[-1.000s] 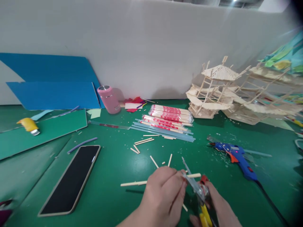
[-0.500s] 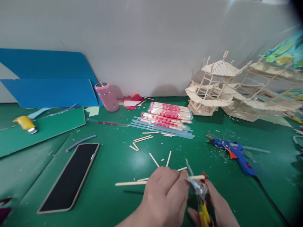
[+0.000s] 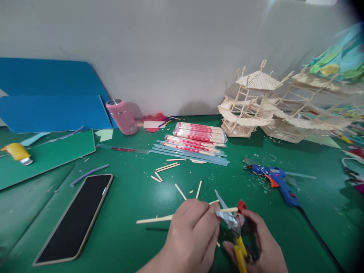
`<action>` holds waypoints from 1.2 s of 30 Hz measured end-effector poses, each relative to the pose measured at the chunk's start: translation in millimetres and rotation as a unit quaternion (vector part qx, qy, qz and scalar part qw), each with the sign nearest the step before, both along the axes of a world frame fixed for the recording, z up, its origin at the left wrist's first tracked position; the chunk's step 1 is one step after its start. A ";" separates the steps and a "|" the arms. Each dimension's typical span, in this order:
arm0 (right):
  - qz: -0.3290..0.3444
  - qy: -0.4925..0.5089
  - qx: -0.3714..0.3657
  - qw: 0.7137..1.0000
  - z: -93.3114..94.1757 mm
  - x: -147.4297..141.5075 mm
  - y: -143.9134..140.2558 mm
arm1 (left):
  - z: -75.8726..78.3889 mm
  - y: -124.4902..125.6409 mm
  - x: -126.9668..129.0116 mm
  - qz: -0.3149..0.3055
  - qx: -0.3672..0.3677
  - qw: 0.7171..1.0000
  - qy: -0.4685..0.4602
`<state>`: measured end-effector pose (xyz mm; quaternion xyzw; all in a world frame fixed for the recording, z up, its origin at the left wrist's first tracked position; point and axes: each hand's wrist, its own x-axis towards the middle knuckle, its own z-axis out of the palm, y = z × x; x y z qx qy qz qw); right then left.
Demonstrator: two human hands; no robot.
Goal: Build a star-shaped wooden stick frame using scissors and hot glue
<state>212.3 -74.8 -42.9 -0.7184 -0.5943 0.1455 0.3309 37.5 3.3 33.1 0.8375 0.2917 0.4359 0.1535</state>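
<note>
My left hand (image 3: 192, 233) pinches a long thin wooden stick (image 3: 155, 219) that lies across the green mat, its right end poking out past my fingers. My right hand (image 3: 260, 246) grips a pair of cutters (image 3: 237, 231) with yellow and red handles; the metal jaws sit at the stick's right end. Several short cut stick pieces (image 3: 180, 191) lie scattered just beyond my hands.
A phone (image 3: 75, 218) lies face up at the left. A blue glue gun (image 3: 274, 180) with its cord rests at the right. Packs of chopsticks (image 3: 199, 133), a pink bottle (image 3: 122, 116), blue boards (image 3: 54, 110) and a stick-built model (image 3: 256, 102) stand along the back wall.
The view has shifted slightly to the right and down. Both hands stay together at the stick, with the cutters now tilted a little lower.
</note>
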 end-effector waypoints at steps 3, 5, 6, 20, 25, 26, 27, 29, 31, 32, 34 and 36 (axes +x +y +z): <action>0.015 -0.014 0.015 1.000 2.9 -2.2 2.7 | 4.6 -0.8 1.0 0.003 -0.011 1.000 0.010; 0.015 -0.007 0.031 0.999 5.2 -6.4 5.8 | 9.9 -1.1 2.3 0.026 -0.020 0.999 0.001; 0.013 -0.003 0.036 0.999 5.3 -9.3 7.5 | 12.8 -0.9 3.0 0.039 -0.024 0.999 -0.005; 0.144 0.129 0.017 0.981 20.8 11.8 4.9 | 32.7 10.1 1.6 0.010 -0.107 0.994 0.000; 0.117 0.032 0.055 0.991 23.3 17.9 13.5 | 39.9 8.8 7.9 0.002 -0.073 0.997 0.028; 0.123 0.022 0.062 0.990 22.2 17.6 13.8 | 41.4 8.5 9.5 0.001 -0.066 0.997 0.035; 0.125 0.014 0.067 0.990 21.1 17.3 13.7 | 43.0 8.0 11.1 -0.001 -0.059 0.997 0.040; 0.125 -0.004 0.074 0.989 19.5 16.9 13.0 | 45.7 7.0 13.6 -0.006 -0.045 0.998 0.045; 0.128 -0.019 0.071 0.989 18.8 16.8 12.6 | 47.4 6.0 15.1 -0.011 -0.035 0.998 0.045; 0.131 -0.023 0.067 0.989 18.6 16.7 12.7 | 47.8 5.6 15.4 -0.011 -0.032 0.998 0.044; 0.136 -0.021 0.055 0.989 18.0 16.2 13.2 | 47.9 5.2 15.4 -0.004 -0.033 0.998 0.045; 0.139 -0.016 0.049 0.989 16.8 15.3 13.5 | 47.9 4.9 15.2 0.000 -0.036 0.998 0.049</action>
